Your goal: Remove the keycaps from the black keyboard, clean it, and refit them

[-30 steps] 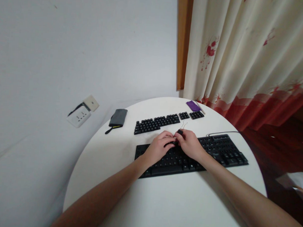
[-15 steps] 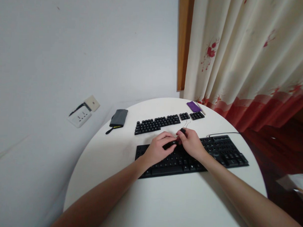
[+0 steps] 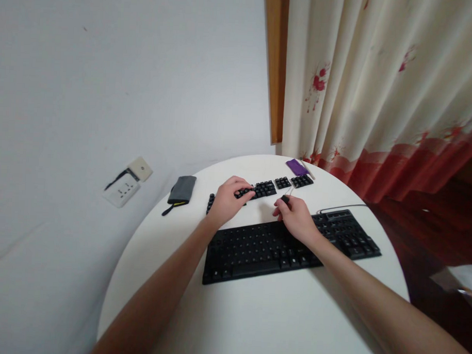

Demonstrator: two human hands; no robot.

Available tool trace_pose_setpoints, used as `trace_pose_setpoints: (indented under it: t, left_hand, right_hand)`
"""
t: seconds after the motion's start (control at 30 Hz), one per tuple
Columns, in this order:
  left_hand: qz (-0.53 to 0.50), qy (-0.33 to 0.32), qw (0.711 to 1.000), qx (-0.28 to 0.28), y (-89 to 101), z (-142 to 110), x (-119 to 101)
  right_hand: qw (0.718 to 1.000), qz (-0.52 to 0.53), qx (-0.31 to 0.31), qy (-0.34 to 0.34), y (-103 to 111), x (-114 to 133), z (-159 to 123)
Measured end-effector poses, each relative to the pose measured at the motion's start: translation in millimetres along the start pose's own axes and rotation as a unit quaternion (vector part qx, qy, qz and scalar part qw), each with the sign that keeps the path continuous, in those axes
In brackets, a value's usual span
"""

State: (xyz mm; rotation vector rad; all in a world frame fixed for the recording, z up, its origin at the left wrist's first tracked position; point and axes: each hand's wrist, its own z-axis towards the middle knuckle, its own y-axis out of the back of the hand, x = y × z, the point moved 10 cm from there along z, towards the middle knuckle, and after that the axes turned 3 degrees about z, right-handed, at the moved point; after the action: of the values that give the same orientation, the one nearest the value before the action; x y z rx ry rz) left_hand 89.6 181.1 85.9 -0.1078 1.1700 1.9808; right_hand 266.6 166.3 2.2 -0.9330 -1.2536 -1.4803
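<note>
A rounded white counter [image 3: 239,311] spread out below us. The long black plastic keyboard [image 3: 249,247] lay with its long axis running left to right, its far edge partly beneath our right hand [image 3: 296,218], the nearer one; our left hand [image 3: 228,200] was beyond it. Under that left hand and off to its right ran a strip of black square-topped keycaps [image 3: 265,188]; we couldn't tell whether its curled fingers gripped one. Our right hand pinched a small black-handled tool with thin wire prongs [image 3: 285,199].

We face a white wall [image 3: 185,67] | brown wooden upright trim [image 3: 276,70] | cream, red-bordered floral fabric curtain [image 3: 378,99] | dark reddish floor [image 3: 412,240] | round-edged white table [image 3: 262,317]
</note>
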Motion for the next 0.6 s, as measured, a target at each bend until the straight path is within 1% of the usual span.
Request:
trace_pose_setpoints:
  t: [0.03,0.13,0.23,0.33,0.43,0.6]
  left_hand:
    - [0.015,-0.003,1.0,-0.002,-2.4,5.9,4.2]
    - [0.042,-0.015,0.998,0.033,-26.0,10.4,15.8]
    - [0.089,-0.031,0.993,0.074,-50.4,0.1,25.7]
    - [0.134,-0.065,0.982,0.115,-65.2,-13.0,30.1]
    - [0.162,-0.077,0.975,0.131,-68.9,-19.7,34.7]
    - [0.196,-0.063,0.974,0.097,-61.9,-19.4,39.1]
  right_hand:
    - [1.0,0.001,-0.002,0.0,0.8,0.1,0.0]
    - [1.0,0.003,-0.007,-0.005,3.3,-1.0,0.4]
    - [1.0,0.006,-0.01,-0.009,5.6,-1.3,1.8]
    - [1.0,0.007,-0.015,-0.005,8.5,1.0,2.8]
    - [1.0,0.009,-0.015,-0.005,9.1,1.3,2.8]
    - [1.0,0.019,-0.011,-0.006,7.1,0.0,1.9]
